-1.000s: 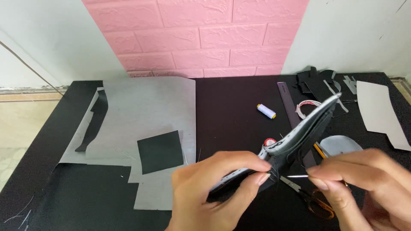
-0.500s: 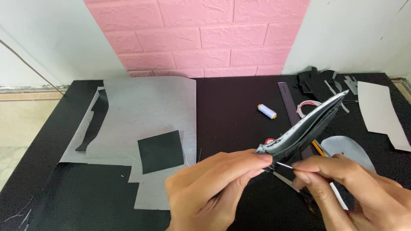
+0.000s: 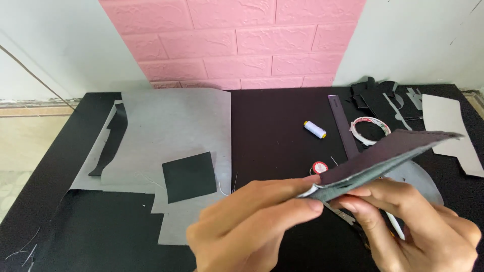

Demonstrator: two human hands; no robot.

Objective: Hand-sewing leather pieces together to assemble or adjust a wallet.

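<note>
Both hands meet low in the middle of the view, above a black worktop. The left hand has its fingers closed on the near end of a folded piece of dark, grey-backed fabric, thumb on top and the others beneath, so the piece is pinched flat. The right hand supports the same piece from below, its fingers curled up against the underside, and a slim white pen-like stick shows against its palm; whether that hand actually grips the stick cannot be told. The fabric is held off the worktop, tilting up and away to the right, its far edge well above the surface. Under it lie a pair of scissors and a pale grey oval piece. Farther back are a small white thread spool, a dark ruler, a red-and-white roll of tape and black scraps. To the left, a large grey sheet carries a black square patch.
</note>
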